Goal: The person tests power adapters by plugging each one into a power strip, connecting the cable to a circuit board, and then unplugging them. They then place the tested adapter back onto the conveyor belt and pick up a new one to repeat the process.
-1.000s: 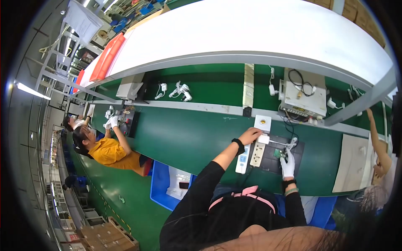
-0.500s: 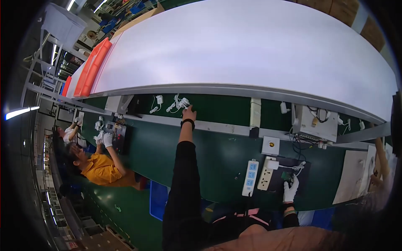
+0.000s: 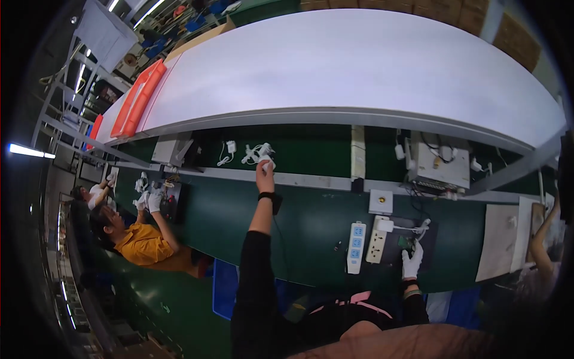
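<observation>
My left arm stretches far forward across the green bench. The bare left hand [image 3: 264, 177] is closed on a white power adapter [image 3: 268, 163], partly hidden by the fingers. Just beyond it, more white adapters with coiled cables [image 3: 255, 154] lie under the raised shelf. Another white adapter [image 3: 231, 146] sits to their left. My right hand [image 3: 412, 261], in a white glove, has its fingers at the edge of a small green circuit board [image 3: 404, 242] on a dark mat, seemingly pinching it. Beside it, a white adapter [image 3: 384, 225] is plugged into a cream power strip [image 3: 376, 246].
A white-and-blue power strip [image 3: 356, 248] and a white box with a round fitting [image 3: 381, 202] stand near the mat. A metal instrument [image 3: 439, 164] is under the white shelf [image 3: 347, 66]. A co-worker in orange [image 3: 143, 242] works at left; another person's arm [image 3: 541, 251] shows at right.
My left hand has drawn back slightly from the pile of adapters, with a white adapter now at its fingers. My right hand stays by the circuit board. The whole view has shifted a little.
</observation>
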Demonstrator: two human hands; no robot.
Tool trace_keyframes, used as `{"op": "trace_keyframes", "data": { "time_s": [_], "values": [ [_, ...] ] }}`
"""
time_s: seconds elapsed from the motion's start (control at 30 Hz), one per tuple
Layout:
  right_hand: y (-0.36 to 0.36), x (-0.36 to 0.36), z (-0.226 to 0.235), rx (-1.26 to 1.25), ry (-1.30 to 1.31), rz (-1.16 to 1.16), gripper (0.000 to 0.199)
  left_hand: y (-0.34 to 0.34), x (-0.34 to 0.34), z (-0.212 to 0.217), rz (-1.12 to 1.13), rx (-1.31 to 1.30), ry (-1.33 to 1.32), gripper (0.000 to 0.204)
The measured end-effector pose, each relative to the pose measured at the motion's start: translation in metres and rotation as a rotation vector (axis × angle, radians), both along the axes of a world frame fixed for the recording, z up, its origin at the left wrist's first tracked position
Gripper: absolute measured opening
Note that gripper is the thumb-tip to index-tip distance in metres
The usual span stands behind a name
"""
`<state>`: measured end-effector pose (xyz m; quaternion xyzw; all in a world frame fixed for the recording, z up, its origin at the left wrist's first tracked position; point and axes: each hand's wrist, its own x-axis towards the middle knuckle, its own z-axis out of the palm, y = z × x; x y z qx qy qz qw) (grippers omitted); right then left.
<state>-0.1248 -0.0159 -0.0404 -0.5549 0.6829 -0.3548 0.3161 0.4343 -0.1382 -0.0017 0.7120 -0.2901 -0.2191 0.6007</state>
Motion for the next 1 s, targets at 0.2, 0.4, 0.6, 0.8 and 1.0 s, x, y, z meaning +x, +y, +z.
{"op": "trace_keyframes", "data": {
  "time_s": [0.2, 0.4, 0.6, 0.8, 1.0],
  "values": [
    [0.015, 0.003, 0.023, 0.096, -0.23, -0.085, 0.037, 0.081, -0.086, 0.084, -0.11, -0.149, -0.158, 0.016],
    [-0.004, 0.042, 0.182, -0.649, 0.175, 0.409, 0.069, 0.149, -0.212, 0.161, -0.798, 0.218, -0.243, 0.016],
    [0.023, 0.03, 0.175, -0.076, -0.275, 0.742, 0.076, 0.158, -0.298, 0.192, -1.188, 0.081, 0.068, 0.025],
    [0.05, -0.011, 0.147, 0.465, -1.318, 0.593, 0.058, 0.135, -0.315, 0.142, -1.165, 0.121, 0.264, 0.033],
    [0.068, -0.077, 0.092, 0.719, -0.973, 0.531, 0.043, 0.098, -0.32, 0.068, -0.945, 0.29, 0.349, 0.033]
  ]
}}
